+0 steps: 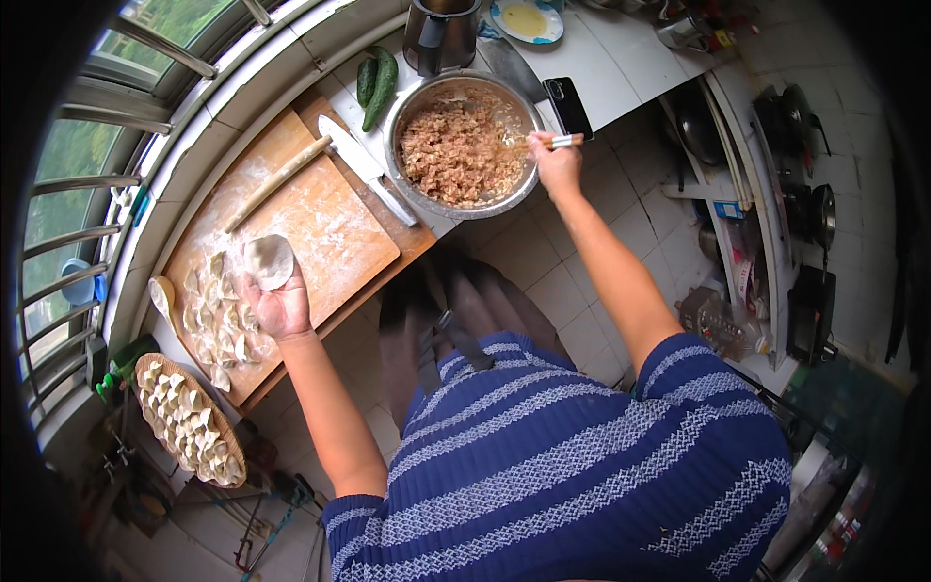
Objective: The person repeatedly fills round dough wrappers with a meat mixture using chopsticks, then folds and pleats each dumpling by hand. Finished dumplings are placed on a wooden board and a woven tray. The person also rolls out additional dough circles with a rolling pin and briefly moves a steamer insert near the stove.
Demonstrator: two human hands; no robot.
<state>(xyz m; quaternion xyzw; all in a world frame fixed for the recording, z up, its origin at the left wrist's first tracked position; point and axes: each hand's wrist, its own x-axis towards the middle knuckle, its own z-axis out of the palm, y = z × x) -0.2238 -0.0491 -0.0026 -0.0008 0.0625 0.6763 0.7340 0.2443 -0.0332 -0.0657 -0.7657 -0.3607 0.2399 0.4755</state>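
On the palm of my left hand [280, 309] lies a round dumpling wrapper [269, 260], above the floured wooden board [342, 233]. My right hand [556, 166] grips chopsticks [567, 141] at the right rim of a metal bowl, their far ends in the minced filling [462, 149]. Folded dumplings [218, 320] cover the board's lower left part. A wooden rolling pin [278, 184] rests on the board, with a knife [364, 164] beside it.
A woven tray [236, 469] full of dumplings stands at the lower left, near a wooden spoon [161, 297]. Beyond the bowl are cucumbers [381, 87], a dark metal jug [451, 44], a cleaver [513, 67], a phone [569, 109] and a plate [549, 33]. Window bars run along the left.
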